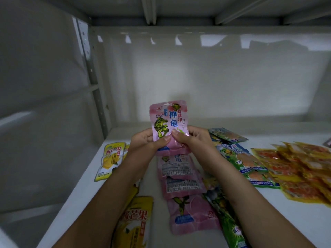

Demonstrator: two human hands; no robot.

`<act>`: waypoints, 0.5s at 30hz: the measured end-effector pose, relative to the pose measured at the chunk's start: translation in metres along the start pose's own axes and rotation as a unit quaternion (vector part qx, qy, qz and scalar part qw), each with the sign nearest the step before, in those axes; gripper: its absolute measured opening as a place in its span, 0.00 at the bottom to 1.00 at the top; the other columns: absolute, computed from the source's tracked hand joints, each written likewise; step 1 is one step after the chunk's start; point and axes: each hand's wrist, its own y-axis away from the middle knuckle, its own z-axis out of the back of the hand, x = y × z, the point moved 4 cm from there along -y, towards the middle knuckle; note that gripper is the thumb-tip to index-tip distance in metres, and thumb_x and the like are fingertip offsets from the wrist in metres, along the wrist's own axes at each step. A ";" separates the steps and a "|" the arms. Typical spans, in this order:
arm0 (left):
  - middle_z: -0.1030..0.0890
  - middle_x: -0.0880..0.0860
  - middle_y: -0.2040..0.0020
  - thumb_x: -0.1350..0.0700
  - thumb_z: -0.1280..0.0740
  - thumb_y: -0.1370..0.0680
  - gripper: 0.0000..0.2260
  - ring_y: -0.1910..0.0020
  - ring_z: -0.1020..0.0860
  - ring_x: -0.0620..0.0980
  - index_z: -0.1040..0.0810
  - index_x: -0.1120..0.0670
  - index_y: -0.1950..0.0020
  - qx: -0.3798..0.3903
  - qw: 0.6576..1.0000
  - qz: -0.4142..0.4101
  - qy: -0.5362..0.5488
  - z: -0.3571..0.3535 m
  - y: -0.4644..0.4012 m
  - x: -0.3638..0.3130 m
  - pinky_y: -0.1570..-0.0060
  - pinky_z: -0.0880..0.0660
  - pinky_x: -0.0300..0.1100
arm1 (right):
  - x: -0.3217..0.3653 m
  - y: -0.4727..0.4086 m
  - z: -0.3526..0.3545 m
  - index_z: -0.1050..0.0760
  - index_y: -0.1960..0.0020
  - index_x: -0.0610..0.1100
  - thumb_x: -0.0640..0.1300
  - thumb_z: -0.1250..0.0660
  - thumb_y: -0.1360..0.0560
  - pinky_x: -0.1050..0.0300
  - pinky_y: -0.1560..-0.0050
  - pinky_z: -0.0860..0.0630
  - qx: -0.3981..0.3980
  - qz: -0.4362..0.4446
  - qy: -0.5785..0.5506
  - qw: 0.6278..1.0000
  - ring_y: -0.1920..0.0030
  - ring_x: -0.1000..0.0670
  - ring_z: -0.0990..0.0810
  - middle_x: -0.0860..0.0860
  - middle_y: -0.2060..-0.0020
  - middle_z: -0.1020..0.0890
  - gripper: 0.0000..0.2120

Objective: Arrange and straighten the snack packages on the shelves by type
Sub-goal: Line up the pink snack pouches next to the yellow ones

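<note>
Head view: sorting looks well under way, judging by the grouping on the white shelf — yellow mango packs at left, a pink column down the middle, green packs to its right, orange packs far right, though overlapping, askew and likely needing straightening. Held upright above the far end of the pink column: one pink packet, lower corners pinched by left hand and right hand, thumbs on its front, probably bound for that column.
</note>
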 end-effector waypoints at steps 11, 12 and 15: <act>0.12 0.59 0.47 0.65 0.25 0.25 0.11 0.48 0.13 0.59 0.15 0.61 0.42 -0.036 0.999 -0.013 0.005 0.003 -0.004 -0.001 0.49 0.17 0.47 | 0.002 0.001 0.000 0.17 0.51 0.33 0.44 0.34 0.16 0.63 0.64 0.21 -0.007 0.010 0.008 1.000 0.64 0.52 0.15 0.45 0.62 0.13 0.15; 0.12 0.59 0.48 0.65 0.25 0.24 0.09 0.50 0.13 0.57 0.15 0.61 0.44 -0.040 0.999 -0.016 -0.004 0.005 -0.004 -0.001 0.52 0.17 0.46 | 0.001 0.001 0.002 0.17 0.50 0.32 0.45 0.34 0.16 0.62 0.63 0.21 -0.010 0.006 0.004 1.000 0.64 0.52 0.16 0.44 0.62 0.13 0.15; 0.12 0.58 0.50 0.66 0.27 0.22 0.07 0.55 0.13 0.56 0.14 0.60 0.46 -0.042 0.998 -0.017 -0.039 0.009 -0.005 0.001 0.54 0.17 0.47 | -0.004 0.000 0.003 0.17 0.52 0.31 0.43 0.31 0.18 0.60 0.62 0.23 -0.023 0.003 0.036 0.999 0.64 0.51 0.18 0.43 0.62 0.14 0.14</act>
